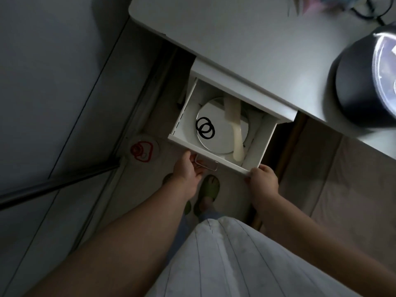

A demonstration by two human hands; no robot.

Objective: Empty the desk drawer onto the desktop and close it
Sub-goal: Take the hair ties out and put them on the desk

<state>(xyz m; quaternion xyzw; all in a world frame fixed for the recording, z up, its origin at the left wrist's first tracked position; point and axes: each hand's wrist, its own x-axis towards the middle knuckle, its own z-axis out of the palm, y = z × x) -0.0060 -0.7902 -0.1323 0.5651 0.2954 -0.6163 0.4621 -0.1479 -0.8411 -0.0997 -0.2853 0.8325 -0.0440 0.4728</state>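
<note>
Nearest the camera, a pale striped garment (231, 260) covers the person's torso, and both bare forearms extend forward from it. Below and between the forearms, a foot in a green slipper (207, 189) stands on the floor.

The left hand (187, 170) is at the front panel of the drawer (216, 159). Its grip is curled around the metal wire handle (206, 165), with the thumb against the panel's upper edge. The right hand (262, 179) is at the near right corner of the same panel. Its grip is closed on that corner, fingers wrapped under the edge and out of sight.

Just beyond both grips, the white drawer stands pulled out from under the bench (246, 50). Its contents are still inside. A round mirror (222, 127) lies flat on the drawer bottom, filling most of it. On the mirror's left part, ahead of the left grip, lie black hair ties (205, 127), overlapping as loops. A cream-coloured comb-like item (234, 127) lies lengthwise across the mirror's right part, one end near the front panel between the two grips, the other end under the bench edge; its exact type cannot be told.

To the left of the left grip, on the floor, sits a round white object with red markings (142, 150).

Farther away, beyond the right grip, a dark round appliance with a glossy top (364, 82) stands on the white bench surface. At the far edge, a black cable (372, 11) is visible, blurred.
</note>
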